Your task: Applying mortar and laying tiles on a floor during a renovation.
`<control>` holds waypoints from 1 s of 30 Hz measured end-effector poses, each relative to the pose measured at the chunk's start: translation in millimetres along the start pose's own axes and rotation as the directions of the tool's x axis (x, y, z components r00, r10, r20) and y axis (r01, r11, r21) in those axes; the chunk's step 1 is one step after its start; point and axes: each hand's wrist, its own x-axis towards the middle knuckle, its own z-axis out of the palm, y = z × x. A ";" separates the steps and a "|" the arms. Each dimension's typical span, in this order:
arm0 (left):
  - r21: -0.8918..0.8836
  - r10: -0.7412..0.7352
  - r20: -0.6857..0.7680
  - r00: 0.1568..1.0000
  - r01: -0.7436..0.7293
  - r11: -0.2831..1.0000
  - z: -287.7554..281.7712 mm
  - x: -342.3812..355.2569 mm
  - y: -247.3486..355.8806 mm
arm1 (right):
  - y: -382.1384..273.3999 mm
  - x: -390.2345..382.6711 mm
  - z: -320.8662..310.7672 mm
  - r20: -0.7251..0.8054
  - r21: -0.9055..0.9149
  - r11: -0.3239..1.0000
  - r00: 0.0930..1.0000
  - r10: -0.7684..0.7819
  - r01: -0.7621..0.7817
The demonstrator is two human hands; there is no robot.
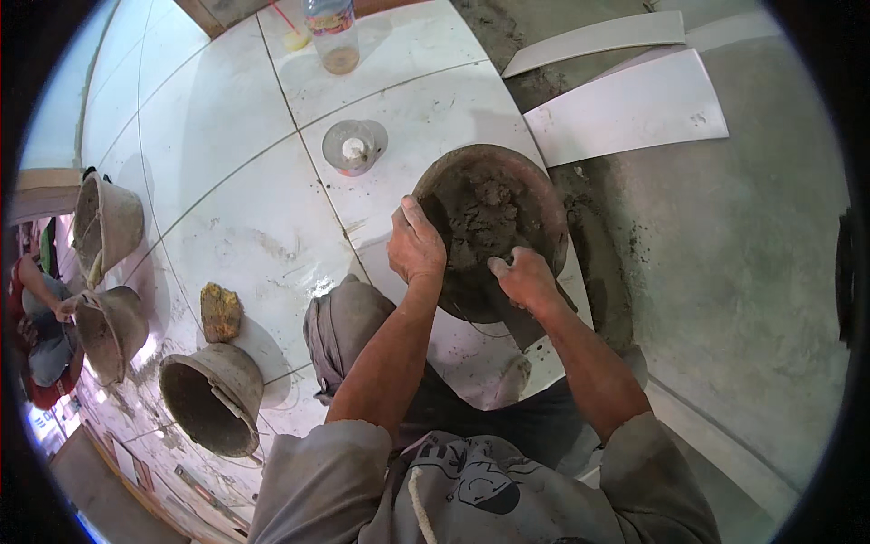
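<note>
A round, mud-stained bucket [555, 195] holds lumpy wet grey mortar [489, 213] in front of me, on the white tiles. My left hand [419, 243] is closed over its left rim, thumb on top and fingers against the wall. My right hand [526, 279] is a fist at the near right side of the bucket, thumb pointing at the mortar. It seems to grip a trowel; the handle is hidden in the palm, and a flat dark grey blade [524, 328] shows under the wrist.
White tile pieces [634, 109] lie at the right on grey cement floor [725, 245]. Ahead stand a clear plastic cup [352, 148] and a bottle [333, 41]. Several dirty buckets [213, 399] and a yellowish sponge-like block [219, 311] are at left, near another person [45, 317].
</note>
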 end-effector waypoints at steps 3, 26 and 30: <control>0.005 -0.015 -0.005 1.000 0.015 1.000 -1.7 -4.1 2.3 | -2.0 -7.7 0.8 -0.018 -0.086 0.995 0.998 -0.054 0.053; -0.401 -0.074 -0.124 0.990 0.018 0.916 14.3 11.8 -21.8 | 29.1 -36.5 -24.9 0.181 0.448 0.892 0.971 -0.155 0.059; -0.357 0.004 -0.182 0.983 -0.070 0.931 19.7 11.8 -26.0 | 56.7 -44.6 -47.4 0.073 0.463 0.881 0.987 -0.144 0.094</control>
